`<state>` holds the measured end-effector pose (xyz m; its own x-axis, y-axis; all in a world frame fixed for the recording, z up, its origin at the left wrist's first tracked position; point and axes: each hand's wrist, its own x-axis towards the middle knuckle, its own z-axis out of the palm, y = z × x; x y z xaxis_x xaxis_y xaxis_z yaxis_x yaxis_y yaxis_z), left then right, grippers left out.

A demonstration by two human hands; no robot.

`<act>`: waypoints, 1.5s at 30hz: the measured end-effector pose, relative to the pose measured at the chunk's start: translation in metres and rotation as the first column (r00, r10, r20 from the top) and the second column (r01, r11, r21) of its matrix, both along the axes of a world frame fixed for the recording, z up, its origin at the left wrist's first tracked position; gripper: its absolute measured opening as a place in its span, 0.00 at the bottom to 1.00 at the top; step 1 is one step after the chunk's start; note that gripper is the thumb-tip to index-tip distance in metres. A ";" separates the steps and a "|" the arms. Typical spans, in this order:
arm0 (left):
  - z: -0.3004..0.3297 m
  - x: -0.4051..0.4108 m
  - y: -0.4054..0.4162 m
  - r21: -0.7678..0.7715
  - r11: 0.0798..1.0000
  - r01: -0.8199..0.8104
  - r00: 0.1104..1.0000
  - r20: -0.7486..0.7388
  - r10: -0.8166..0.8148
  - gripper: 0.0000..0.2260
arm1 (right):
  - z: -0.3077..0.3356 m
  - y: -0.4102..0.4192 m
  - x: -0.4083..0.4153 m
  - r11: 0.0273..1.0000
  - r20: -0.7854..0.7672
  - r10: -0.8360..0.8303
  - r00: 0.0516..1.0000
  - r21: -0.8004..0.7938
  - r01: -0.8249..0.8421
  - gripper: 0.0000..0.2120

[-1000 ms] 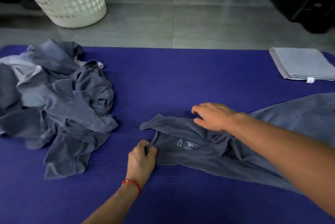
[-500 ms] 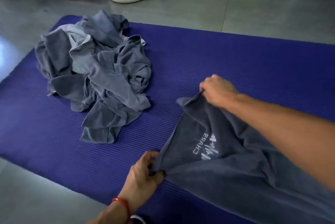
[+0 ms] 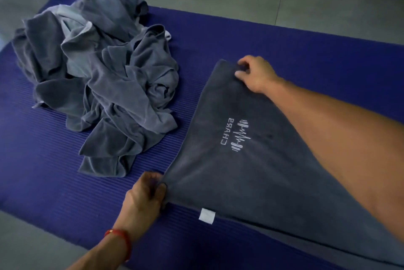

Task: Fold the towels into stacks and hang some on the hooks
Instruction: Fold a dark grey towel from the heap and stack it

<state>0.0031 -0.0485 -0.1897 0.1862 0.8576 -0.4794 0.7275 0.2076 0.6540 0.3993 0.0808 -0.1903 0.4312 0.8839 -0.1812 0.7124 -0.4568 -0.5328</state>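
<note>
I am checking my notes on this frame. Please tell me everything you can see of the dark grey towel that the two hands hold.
The dark grey towel looks like soft plush cloth. It lies spread almost flat on the purple mat, running out of view at lower right. It bears white embroidered lettering and a wave-like logo, and a small white tag at its near edge. The left hand pinches its near corner; the right hand grips its far corner.

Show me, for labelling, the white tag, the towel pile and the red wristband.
white tag (image 3: 207, 215), head view, its middle.
towel pile (image 3: 105, 77), head view, centre folds.
red wristband (image 3: 122, 237), head view, band on left wrist.
</note>
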 end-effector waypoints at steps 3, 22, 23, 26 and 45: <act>-0.005 -0.003 -0.004 0.045 0.999 -0.001 1.000 0.008 0.000 0.05 | -0.020 -0.022 -0.015 0.964 0.071 0.249 0.966 -0.110 -0.241 0.32; -0.006 0.060 -0.091 0.667 0.058 0.743 0.464 -0.450 -0.763 0.02 | 0.019 -0.396 -0.057 0.765 0.491 0.626 0.606 -0.235 -0.600 0.11; -0.012 0.072 -0.105 0.660 -0.043 0.750 0.360 -0.462 -0.811 0.04 | 0.021 -0.418 -0.053 0.801 0.507 0.587 0.631 -0.250 -0.544 0.09; -0.032 0.098 -0.127 0.624 -0.102 0.775 0.268 -0.471 -0.840 0.11 | 0.019 -0.469 -0.050 0.884 0.495 0.465 0.734 -0.295 -0.362 0.08; 0.000 0.122 -0.121 0.370 -0.258 0.892 -0.006 -0.563 -0.827 0.23 | 0.017 -0.537 -0.028 0.917 0.406 0.374 0.834 -0.293 -0.269 0.07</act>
